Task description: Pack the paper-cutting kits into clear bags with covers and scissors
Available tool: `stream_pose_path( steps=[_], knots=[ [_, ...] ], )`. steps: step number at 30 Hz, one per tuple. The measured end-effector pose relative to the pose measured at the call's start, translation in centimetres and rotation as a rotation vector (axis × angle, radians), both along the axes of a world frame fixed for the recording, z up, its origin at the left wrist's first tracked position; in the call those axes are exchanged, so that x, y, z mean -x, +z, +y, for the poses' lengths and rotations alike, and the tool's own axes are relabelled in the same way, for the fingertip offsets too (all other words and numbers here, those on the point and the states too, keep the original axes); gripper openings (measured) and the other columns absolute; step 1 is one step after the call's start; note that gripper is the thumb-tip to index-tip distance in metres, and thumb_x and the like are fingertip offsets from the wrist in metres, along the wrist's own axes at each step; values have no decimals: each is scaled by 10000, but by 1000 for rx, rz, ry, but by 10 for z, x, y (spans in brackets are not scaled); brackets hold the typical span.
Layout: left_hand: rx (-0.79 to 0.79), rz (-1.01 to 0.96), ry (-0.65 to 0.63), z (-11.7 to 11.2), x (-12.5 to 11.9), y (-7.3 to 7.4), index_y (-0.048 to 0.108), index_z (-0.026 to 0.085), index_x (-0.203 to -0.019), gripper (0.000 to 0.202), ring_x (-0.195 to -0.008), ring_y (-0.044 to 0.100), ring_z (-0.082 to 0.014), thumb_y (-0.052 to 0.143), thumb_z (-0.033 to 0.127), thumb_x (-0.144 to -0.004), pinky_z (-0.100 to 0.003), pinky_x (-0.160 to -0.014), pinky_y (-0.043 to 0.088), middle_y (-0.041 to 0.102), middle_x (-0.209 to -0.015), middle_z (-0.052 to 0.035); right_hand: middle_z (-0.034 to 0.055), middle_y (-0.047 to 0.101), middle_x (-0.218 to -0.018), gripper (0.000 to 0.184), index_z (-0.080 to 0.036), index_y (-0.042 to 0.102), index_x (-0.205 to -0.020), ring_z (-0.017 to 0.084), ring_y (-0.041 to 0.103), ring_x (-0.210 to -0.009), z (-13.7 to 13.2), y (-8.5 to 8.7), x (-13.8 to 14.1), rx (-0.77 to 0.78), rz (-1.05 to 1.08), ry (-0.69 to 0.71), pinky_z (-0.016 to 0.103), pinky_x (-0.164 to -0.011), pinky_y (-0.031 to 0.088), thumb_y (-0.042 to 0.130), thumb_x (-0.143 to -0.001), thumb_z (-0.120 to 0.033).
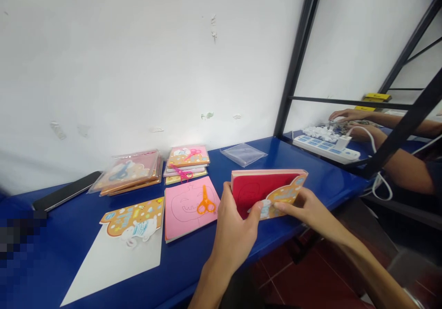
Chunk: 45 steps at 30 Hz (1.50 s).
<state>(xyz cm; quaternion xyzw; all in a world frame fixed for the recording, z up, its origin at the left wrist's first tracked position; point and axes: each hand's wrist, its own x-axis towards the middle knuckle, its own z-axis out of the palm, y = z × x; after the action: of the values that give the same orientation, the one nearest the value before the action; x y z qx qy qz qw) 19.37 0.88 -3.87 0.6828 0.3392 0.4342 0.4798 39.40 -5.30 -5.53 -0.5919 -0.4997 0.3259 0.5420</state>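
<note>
A thick stack of coloured paper sheets (pixel 253 187), red in front, is held upright at the table's front edge. My left hand (pixel 238 221) is closed on its left side, thumb in front. On the right, my right hand (pixel 304 207) grips the same stack, its thumb pressing a printed orange cover card (pixel 285 196) with a white animal figure against the red sheet. To the left lies a pink sheet stack (pixel 183 207) with a pumpkin outline, and orange scissors (pixel 206 202) rest on it. Beside it, another printed cover card (pixel 138 221) overlaps a white sheet (pixel 117 263).
Wrapped craft packs (pixel 133 173) and a second pile (pixel 188 159) with pink scissors (pixel 181 173) stand near the wall. A clear plastic sleeve (pixel 243 154) lies behind my hands. At left is a black phone (pixel 69 191). Beyond the black frame, another person's hands work near a power strip (pixel 326 148).
</note>
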Motion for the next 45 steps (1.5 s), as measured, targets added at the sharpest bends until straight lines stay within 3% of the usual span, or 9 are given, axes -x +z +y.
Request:
stream_pose_path(
  steps=[7, 12, 18, 21, 23, 25, 29, 34, 45],
  knots=[
    [64, 61, 109, -3, -13, -10, 440, 147, -1412, 697, -1249, 598, -359, 739, 266, -793, -458, -1034, 459, 635, -1341, -214, 71, 799, -841, 311, -188, 783, -837, 292, 755, -764, 8, 3, 16, -26, 215, -137, 386, -740, 622, 893, -679, -431],
    [-112, -44, 16, 5, 3, 25, 653, 230, -1097, 272, -1016, 708, -272, 715, 224, -832, -383, -909, 538, 754, -1131, -68, 63, 796, -878, 288, -210, 771, -871, 277, 753, -781, 10, 29, 35, -116, 324, -116, 369, -737, 627, 901, -690, -392],
    [1, -200, -6, 49, 50, 66, 665, 201, -1178, 468, -954, 743, -258, 832, 235, -742, -344, -820, 600, 771, -1102, -73, 96, 772, -1113, 489, -243, 727, -1148, 303, 725, -1041, 56, 80, 37, -211, 165, 262, 428, -921, 570, 629, -888, -645],
    [101, -285, 42, 83, 82, 73, 673, 189, -1141, 526, -897, 750, -259, 894, 259, -669, -353, -776, 622, 773, -1091, -92, 105, 778, -1074, 570, -232, 681, -1206, 275, 707, -1093, 109, 95, 1, -283, -217, 13, 398, -979, 521, 407, -977, -677],
    [190, -337, 56, 105, 104, 73, 674, 182, -1115, 542, -851, 748, -245, 915, 253, -635, -337, -717, 634, 771, -1083, -96, 90, 771, -1100, 592, -241, 679, -1169, 235, 702, -1096, 146, 93, -30, -66, -603, -408, 353, -990, 498, 254, -1027, -628],
    [221, -381, 100, 123, 123, 69, 685, 175, -1091, 549, -853, 740, -214, 931, 224, -603, -288, -708, 633, 762, -1114, -91, 193, 737, -1165, 560, -162, 694, -1139, 336, 653, -1180, 176, 80, -56, 95, -674, -523, 466, -1039, 447, 357, -1008, -590],
    [275, -395, 156, 141, 147, 57, 697, 176, -1088, 548, -896, 744, -221, 935, 209, -596, -290, -740, 646, 755, -1159, -94, 313, 704, -1133, 604, -87, 721, -983, 453, 626, -1165, 206, 39, -85, 357, -712, -553, 591, -978, 444, 497, -920, -645],
    [281, -419, 196, 137, 151, 49, 704, 172, -1061, 509, -839, 748, -197, 927, 180, -605, -265, -705, 644, 773, -1104, -75, 220, 738, -869, 430, -152, 686, -678, 411, 675, -997, 214, 15, -94, 423, -728, -441, 512, -898, 479, 771, -712, -571],
    [265, -491, 171, 129, 150, 50, 705, 177, -1057, 501, -847, 733, -199, 934, 213, -613, -276, -707, 639, 775, -1028, -55, -23, 522, -623, 460, -228, 469, -646, 105, 417, -511, 179, 76, -70, -245, -283, -190, 257, -469, 328, 638, -799, -627]
  ],
)
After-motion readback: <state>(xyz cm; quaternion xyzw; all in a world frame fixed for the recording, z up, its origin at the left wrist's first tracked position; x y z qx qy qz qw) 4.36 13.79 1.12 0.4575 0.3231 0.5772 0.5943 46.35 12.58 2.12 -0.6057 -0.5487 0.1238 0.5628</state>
